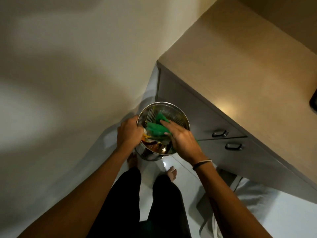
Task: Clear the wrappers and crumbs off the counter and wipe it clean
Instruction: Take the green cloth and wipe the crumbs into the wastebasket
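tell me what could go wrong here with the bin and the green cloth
The right hand is pressing the green cloth into the steel bin, so the cloth may drop in with the wrappers. The left hand grips only the rim, so the bin might tip toward the bare feet.

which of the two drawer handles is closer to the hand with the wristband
The lower drawer handle, on the front nearer the person. It sits closer to the right hand with the wristband than the upper drawer handle, which lies further along the cabinet.
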